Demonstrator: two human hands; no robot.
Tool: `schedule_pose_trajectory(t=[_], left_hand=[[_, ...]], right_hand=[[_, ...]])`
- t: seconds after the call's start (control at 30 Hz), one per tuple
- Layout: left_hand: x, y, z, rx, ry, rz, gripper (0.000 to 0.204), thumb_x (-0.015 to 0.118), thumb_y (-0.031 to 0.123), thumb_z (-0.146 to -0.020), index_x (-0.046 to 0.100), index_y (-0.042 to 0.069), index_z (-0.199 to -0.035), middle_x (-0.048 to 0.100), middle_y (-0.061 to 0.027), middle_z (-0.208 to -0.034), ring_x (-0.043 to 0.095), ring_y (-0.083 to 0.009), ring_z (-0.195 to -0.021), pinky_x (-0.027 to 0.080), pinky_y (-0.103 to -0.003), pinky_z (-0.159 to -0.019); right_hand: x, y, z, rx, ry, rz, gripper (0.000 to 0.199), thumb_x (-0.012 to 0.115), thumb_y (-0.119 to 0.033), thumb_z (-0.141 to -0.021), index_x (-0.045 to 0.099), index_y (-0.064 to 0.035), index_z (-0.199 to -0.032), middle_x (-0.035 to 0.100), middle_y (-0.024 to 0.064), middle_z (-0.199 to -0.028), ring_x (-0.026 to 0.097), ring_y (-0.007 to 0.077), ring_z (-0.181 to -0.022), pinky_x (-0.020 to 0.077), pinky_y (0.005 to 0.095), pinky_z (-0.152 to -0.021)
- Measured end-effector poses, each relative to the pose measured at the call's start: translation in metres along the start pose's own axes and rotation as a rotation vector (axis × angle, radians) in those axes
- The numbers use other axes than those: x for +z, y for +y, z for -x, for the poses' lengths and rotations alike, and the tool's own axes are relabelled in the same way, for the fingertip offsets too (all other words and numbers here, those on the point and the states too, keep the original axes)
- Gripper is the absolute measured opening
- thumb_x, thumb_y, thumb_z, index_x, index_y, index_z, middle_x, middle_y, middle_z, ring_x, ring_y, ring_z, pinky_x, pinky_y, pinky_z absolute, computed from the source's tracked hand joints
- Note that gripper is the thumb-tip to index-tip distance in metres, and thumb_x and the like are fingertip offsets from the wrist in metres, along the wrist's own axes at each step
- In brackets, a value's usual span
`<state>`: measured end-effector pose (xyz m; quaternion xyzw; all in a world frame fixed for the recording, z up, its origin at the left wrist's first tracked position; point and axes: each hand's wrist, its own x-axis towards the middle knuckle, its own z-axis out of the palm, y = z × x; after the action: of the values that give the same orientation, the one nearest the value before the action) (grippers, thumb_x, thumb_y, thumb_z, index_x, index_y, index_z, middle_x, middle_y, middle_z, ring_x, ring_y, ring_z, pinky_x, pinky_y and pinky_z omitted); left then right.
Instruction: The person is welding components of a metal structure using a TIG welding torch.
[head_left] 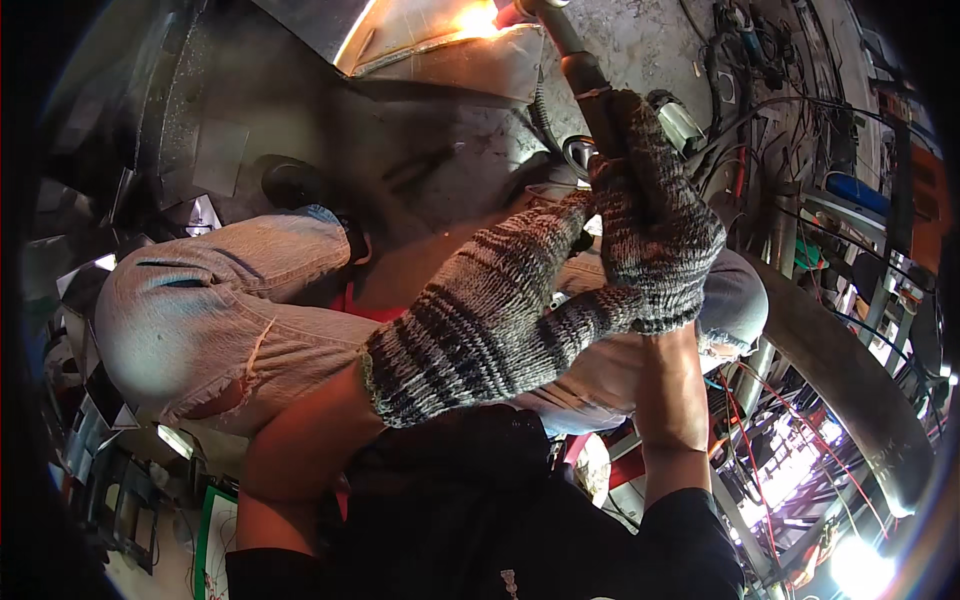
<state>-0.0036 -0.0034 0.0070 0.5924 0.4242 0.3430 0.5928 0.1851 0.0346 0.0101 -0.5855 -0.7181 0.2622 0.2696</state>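
Note:
A striped knit work glove covers each of my hands. In my right hand (655, 225) is the dark handle of a welding torch (580, 70), pointed up and to the left, its fingers closed around it. My left hand (475, 305) presses against the right hand, thumb along the right wrist; its fingertips are hidden behind the right hand, so its hold cannot be made out. Beyond them, the torch tip reaches the upper edge of a sheet-metal piece (450, 72), where an orange-white glow (478, 18) shines along the seam.
My bent knees in torn jeans (230, 300) flank the hands. Cables and hoses (740, 100) tangle at the right, near a curved grey pipe (850, 370). A bright light (862, 568) shines at lower right. Metal offcuts (195, 215) lie at the left.

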Motion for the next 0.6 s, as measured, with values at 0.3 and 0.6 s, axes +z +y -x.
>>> schedule_pose_trajectory(t=[0.3,0.6], left_hand=[[0.0015,-0.0013,0.0014,0.048,0.061,-0.072,0.070,0.089,0.025,-0.093,0.058,-0.005,-0.149,0.075,-0.0217,-0.130,0.076,-0.0357,-0.116,0.062,-0.045,-0.098],[0.0002,-0.0009,0.0013,-0.010,0.004,0.017,0.073,0.088,0.022,-0.094,0.055,-0.004,-0.153,0.076,-0.0225,-0.124,0.078,-0.0312,-0.108,0.063,-0.042,-0.094]], right_hand=[[-0.0019,0.0030,-0.0007,0.001,-0.031,0.056,0.048,0.077,-0.013,-0.101,0.069,-0.0105,-0.148,0.082,0.0159,-0.104,0.079,0.0199,-0.079,0.0625,0.0353,-0.071],[0.0009,-0.0005,-0.0055,-0.071,0.024,0.041,0.049,0.078,-0.010,-0.100,0.068,-0.0077,-0.149,0.081,0.0198,-0.116,0.081,0.0222,-0.089,0.0639,0.0354,-0.079]])
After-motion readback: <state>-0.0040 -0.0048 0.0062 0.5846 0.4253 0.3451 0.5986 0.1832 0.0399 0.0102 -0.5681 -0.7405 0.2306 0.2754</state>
